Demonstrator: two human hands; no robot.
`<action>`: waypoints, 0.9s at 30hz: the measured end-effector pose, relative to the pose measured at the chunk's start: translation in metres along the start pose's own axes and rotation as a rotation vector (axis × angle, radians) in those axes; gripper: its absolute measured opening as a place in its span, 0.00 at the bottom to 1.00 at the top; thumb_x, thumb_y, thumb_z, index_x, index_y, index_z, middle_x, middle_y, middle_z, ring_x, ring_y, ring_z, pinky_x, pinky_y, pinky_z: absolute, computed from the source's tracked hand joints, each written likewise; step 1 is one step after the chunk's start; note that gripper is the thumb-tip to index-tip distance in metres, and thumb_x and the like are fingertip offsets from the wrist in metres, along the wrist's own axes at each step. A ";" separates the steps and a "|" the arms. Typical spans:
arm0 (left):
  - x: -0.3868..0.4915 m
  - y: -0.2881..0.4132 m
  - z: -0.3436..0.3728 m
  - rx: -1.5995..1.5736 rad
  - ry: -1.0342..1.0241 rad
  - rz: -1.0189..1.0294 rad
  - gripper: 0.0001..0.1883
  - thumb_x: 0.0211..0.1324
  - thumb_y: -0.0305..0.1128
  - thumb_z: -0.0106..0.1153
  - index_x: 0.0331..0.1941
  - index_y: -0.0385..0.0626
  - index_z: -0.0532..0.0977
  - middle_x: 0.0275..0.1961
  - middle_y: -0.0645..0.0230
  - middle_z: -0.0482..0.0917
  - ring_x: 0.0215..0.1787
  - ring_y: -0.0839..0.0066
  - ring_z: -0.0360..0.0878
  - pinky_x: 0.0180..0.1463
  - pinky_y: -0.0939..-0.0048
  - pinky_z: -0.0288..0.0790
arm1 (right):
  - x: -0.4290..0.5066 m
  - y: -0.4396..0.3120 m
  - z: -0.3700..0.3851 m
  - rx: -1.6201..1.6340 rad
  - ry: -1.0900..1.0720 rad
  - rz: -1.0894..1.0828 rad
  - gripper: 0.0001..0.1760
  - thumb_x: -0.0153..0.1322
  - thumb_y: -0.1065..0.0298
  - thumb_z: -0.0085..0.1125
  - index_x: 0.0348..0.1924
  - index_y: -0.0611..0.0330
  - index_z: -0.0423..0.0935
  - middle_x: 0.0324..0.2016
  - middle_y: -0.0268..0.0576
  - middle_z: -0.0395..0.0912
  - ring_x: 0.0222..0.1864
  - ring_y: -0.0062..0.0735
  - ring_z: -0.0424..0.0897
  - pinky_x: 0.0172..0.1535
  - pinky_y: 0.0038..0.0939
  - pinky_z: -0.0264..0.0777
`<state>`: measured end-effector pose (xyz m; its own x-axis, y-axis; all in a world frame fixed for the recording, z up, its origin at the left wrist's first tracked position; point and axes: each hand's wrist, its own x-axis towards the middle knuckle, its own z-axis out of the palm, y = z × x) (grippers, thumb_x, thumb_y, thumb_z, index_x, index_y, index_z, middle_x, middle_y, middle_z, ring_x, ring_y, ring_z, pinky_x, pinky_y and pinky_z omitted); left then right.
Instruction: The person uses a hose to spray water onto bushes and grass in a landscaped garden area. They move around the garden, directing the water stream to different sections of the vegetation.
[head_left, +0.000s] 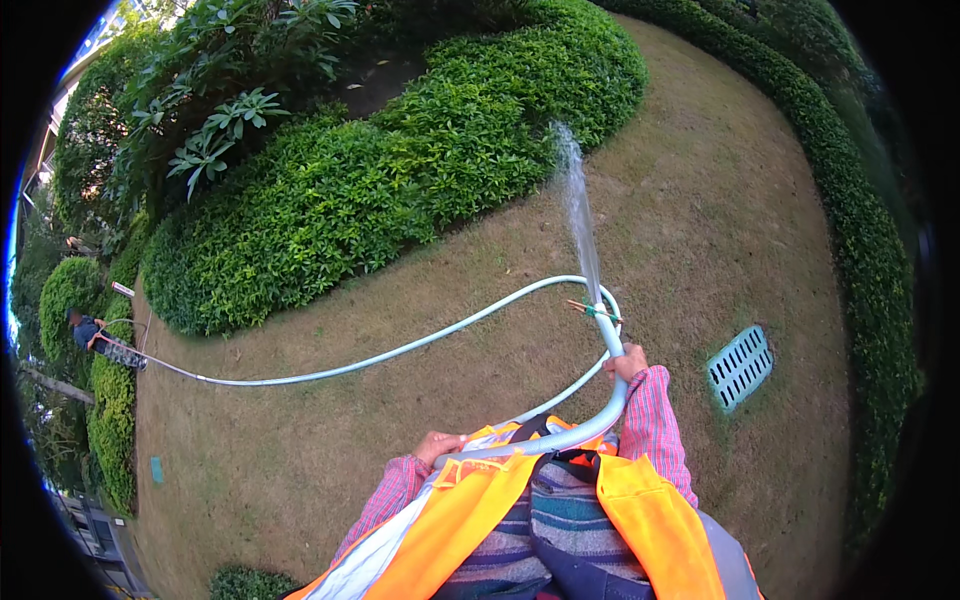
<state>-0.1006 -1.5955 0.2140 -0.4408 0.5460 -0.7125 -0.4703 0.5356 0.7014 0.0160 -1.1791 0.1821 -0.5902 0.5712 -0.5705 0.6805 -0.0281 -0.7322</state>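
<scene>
A pale blue-green garden hose (611, 343) curves across my waist. My right hand (627, 363) is closed around it a little behind its open end. Near that end, something green is tied around the hose with thin brown pieces sticking out. Water (577, 199) streams from the mouth toward the edge of a leafy green shrub bed (480, 142). At my left side, my left hand (439, 448) grips a rear stretch of the same hose against the orange vest. More hose loops over the dry grass and runs off to the left.
A slotted drain cover (740, 367) lies in the grass (420, 330) on the right. Along the far right curves a low hedge (862, 180). A person (105, 341) at the far left holds the hose's distant part. A small green plate (156, 469) lies lower left.
</scene>
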 end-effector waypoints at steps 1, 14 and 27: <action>0.000 0.000 -0.001 0.010 0.005 -0.007 0.18 0.51 0.45 0.58 0.14 0.48 0.71 0.15 0.79 0.71 0.16 0.88 0.64 0.20 0.80 0.57 | 0.001 -0.003 0.002 -0.021 -0.014 0.002 0.16 0.54 0.74 0.62 0.32 0.74 0.72 0.19 0.49 0.76 0.18 0.34 0.78 0.23 0.35 0.71; -0.025 -0.017 -0.020 -0.031 0.071 -0.053 0.20 0.52 0.44 0.58 0.11 0.50 0.67 0.12 0.81 0.65 0.14 0.88 0.57 0.18 0.79 0.49 | 0.014 -0.058 0.061 -0.146 -0.388 -0.161 0.18 0.55 0.70 0.63 0.35 0.71 0.73 0.19 0.46 0.76 0.21 0.32 0.78 0.26 0.32 0.72; -0.031 -0.019 -0.038 0.040 0.018 -0.047 0.22 0.51 0.50 0.58 0.11 0.51 0.67 0.13 0.81 0.64 0.17 0.88 0.58 0.22 0.79 0.51 | 0.003 -0.104 0.087 -0.239 -0.455 -0.237 0.20 0.56 0.76 0.62 0.41 0.68 0.70 0.19 0.40 0.74 0.17 0.23 0.73 0.21 0.27 0.68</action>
<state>-0.1070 -1.6469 0.2221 -0.4329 0.5078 -0.7448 -0.4603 0.5859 0.6670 -0.0941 -1.2455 0.2238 -0.8303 0.1267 -0.5427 0.5551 0.2746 -0.7851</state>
